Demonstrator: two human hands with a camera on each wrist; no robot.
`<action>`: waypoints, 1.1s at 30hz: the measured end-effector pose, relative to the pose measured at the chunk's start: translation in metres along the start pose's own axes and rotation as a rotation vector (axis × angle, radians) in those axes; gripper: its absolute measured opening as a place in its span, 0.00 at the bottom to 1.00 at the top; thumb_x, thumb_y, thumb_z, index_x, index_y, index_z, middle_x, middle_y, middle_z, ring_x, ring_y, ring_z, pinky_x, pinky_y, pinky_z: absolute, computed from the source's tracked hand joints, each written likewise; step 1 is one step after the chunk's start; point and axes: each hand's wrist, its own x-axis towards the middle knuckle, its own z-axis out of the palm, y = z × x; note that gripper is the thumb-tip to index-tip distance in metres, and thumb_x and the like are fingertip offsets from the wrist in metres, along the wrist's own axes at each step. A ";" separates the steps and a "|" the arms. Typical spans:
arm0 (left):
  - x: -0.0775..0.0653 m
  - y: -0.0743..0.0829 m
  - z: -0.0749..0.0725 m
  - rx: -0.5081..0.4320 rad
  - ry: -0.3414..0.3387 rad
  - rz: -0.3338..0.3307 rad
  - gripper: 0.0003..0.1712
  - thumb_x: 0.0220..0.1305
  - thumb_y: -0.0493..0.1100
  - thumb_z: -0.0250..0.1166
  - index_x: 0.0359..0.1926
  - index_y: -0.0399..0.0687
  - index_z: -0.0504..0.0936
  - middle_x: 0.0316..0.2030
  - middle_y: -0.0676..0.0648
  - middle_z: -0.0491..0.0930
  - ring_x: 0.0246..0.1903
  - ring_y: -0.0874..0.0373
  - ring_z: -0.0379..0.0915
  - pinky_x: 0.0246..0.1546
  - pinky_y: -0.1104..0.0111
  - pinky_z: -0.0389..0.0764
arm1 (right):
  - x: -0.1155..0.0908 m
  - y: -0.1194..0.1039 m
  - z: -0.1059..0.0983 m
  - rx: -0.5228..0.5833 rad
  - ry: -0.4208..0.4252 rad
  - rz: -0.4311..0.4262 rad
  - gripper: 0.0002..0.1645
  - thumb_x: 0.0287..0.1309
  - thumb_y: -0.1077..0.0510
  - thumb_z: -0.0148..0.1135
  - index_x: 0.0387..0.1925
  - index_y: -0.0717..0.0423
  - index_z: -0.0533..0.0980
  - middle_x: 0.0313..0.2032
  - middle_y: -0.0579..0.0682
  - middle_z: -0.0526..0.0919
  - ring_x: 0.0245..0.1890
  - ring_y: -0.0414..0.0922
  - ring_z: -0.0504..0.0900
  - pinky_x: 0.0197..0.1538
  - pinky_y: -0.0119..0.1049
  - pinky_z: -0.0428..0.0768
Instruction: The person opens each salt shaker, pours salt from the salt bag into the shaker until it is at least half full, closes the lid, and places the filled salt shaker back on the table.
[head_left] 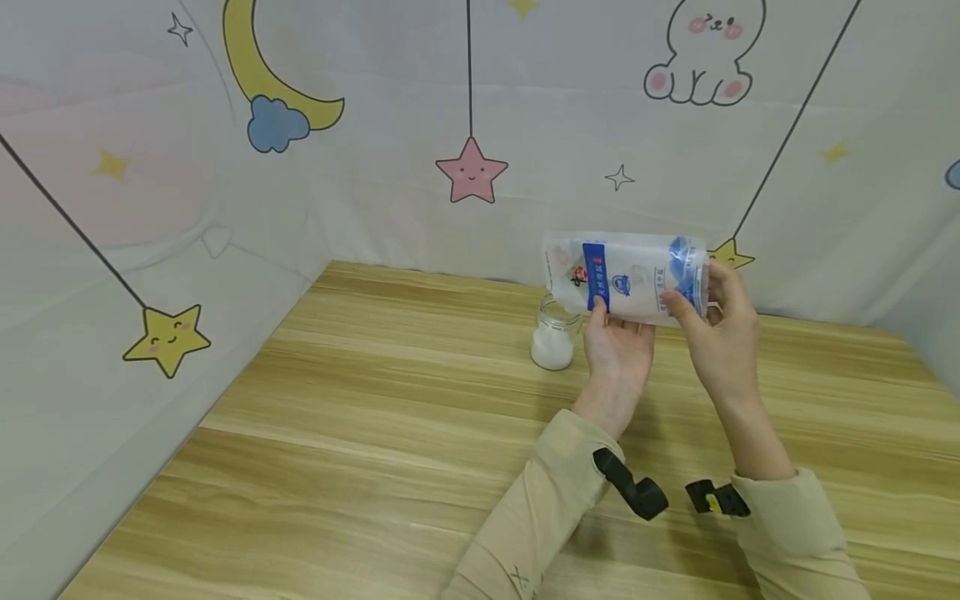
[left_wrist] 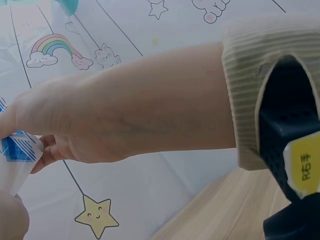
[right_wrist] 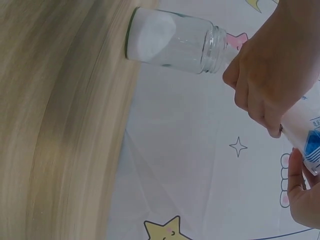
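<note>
Both hands hold a white and blue printed plastic bag of salt (head_left: 637,279) sideways above the table. The left hand (head_left: 618,354) supports it from below, fingers under it and thumb on its front. At the bag's right end, the right hand (head_left: 723,333) grips it with thumb in front and fingers behind. The bag's left end reaches the mouth of a clear glass jar (head_left: 557,333), which stands upright and holds white grains (right_wrist: 152,35) in its lower part. Whether grains are flowing into the jar is too unclear to tell.
The wood-grain table (head_left: 337,433) runs up to a white cloth backdrop (head_left: 390,192) printed with stars, a moon and an animal. Black wrist camera mounts (head_left: 633,487) sit at both sleeve cuffs, close to each other.
</note>
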 end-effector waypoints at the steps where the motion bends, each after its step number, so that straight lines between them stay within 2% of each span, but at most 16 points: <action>1: 0.000 0.000 0.000 -0.005 0.002 0.001 0.25 0.75 0.51 0.42 0.64 0.40 0.63 0.61 0.42 0.71 0.64 0.52 0.66 0.67 0.63 0.69 | 0.000 0.000 0.000 0.004 0.000 -0.001 0.28 0.57 0.62 0.65 0.59 0.58 0.70 0.41 0.28 0.77 0.38 0.32 0.75 0.34 0.16 0.73; 11: -0.001 -0.001 0.002 -0.063 0.007 0.023 0.26 0.74 0.52 0.40 0.64 0.41 0.61 0.60 0.42 0.72 0.62 0.51 0.68 0.67 0.61 0.69 | 0.000 -0.002 0.001 0.038 0.002 0.017 0.29 0.57 0.62 0.65 0.60 0.57 0.70 0.44 0.30 0.77 0.43 0.31 0.77 0.40 0.15 0.77; 23: 0.000 0.000 0.001 -0.046 0.004 0.009 0.25 0.75 0.52 0.41 0.64 0.41 0.63 0.60 0.42 0.71 0.63 0.51 0.67 0.67 0.62 0.69 | -0.001 -0.002 0.001 0.024 0.004 0.040 0.29 0.58 0.61 0.65 0.60 0.59 0.70 0.43 0.30 0.76 0.41 0.32 0.76 0.39 0.14 0.76; 33: -0.001 0.000 0.001 -0.025 0.011 -0.004 0.26 0.75 0.52 0.42 0.63 0.40 0.64 0.60 0.42 0.72 0.64 0.51 0.67 0.67 0.62 0.69 | -0.002 -0.003 0.001 0.021 0.013 -0.008 0.26 0.58 0.63 0.64 0.58 0.61 0.71 0.41 0.29 0.77 0.36 0.33 0.74 0.34 0.15 0.74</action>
